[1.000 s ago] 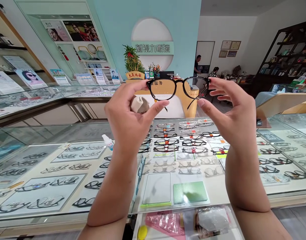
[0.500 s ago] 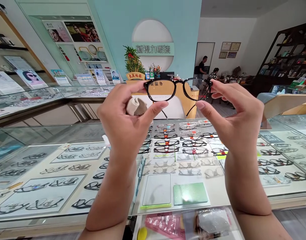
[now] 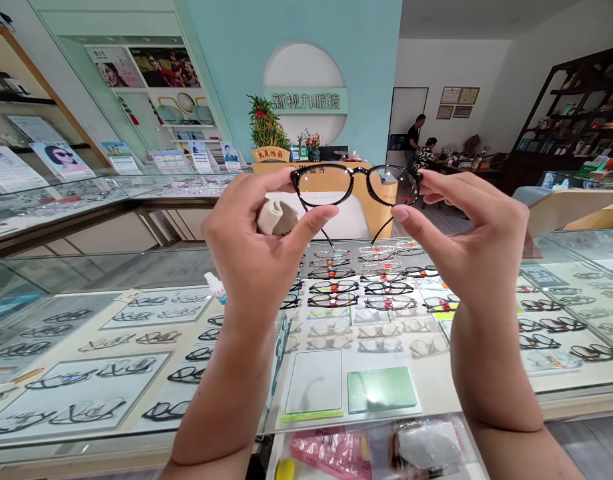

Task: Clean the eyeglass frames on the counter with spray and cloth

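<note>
Black-framed eyeglasses (image 3: 359,171) are held up over the glass counter, lenses upright and temple arms pointing away and down. My left hand (image 3: 259,233) pinches the left end of the frame between thumb and fingers. A rolled beige cloth (image 3: 276,217) is tucked in that same palm. At the right end of the frame, my right hand (image 3: 466,233) has its fingertips at the hinge, the thumb just below the lens. Rows of eyeglasses (image 3: 333,287) lie under the glass beneath the held pair.
A small white bottle (image 3: 215,287) stands beyond my left wrist. Below the counter's front edge, an open drawer (image 3: 381,453) holds pink and clear packets. A green pad (image 3: 382,389) lies near that edge. Two people (image 3: 419,143) are at the back right.
The eyeglasses have tilted a little, so more of their temple arms shows below the lenses. My left hand has shifted slightly right and down. More of the white bottle is visible.
</note>
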A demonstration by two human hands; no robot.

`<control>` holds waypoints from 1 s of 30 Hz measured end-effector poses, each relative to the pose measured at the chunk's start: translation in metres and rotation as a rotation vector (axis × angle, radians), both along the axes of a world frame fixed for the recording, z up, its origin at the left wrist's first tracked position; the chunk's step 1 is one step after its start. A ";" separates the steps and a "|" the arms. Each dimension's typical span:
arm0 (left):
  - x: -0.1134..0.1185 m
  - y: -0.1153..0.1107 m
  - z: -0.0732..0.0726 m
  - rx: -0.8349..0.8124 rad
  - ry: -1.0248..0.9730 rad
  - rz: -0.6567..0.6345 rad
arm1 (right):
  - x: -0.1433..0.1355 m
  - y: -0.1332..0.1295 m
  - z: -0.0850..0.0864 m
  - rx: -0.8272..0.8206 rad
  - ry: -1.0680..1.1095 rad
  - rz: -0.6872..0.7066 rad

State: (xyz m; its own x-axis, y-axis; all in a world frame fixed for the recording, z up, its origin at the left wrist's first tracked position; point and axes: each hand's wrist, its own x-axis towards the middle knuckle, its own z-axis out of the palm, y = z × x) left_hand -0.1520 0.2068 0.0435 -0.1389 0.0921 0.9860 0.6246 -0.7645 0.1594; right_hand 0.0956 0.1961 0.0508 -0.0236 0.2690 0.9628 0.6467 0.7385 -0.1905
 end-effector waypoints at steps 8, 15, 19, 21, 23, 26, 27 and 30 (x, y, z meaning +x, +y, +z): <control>-0.003 -0.001 0.002 -0.077 0.020 0.062 | 0.002 0.006 -0.001 -0.047 -0.061 -0.035; -0.006 0.002 0.001 -0.083 0.018 0.064 | 0.002 0.005 0.000 -0.103 -0.075 -0.006; -0.004 0.001 0.001 -0.110 -0.005 0.063 | 0.002 0.006 0.000 -0.137 -0.069 0.002; -0.004 0.000 0.001 -0.117 -0.016 0.049 | 0.002 0.007 0.000 -0.158 -0.071 0.006; -0.004 0.001 0.000 -0.123 -0.017 0.027 | 0.002 0.008 0.000 -0.188 -0.078 0.014; -0.005 0.003 0.000 -0.146 -0.029 0.005 | 0.002 0.010 -0.001 -0.228 -0.093 0.025; -0.005 0.003 -0.001 -0.155 -0.035 0.002 | 0.002 0.010 -0.001 -0.236 -0.097 0.023; -0.005 0.004 0.000 -0.141 -0.032 0.004 | 0.003 0.012 -0.003 -0.242 -0.102 0.015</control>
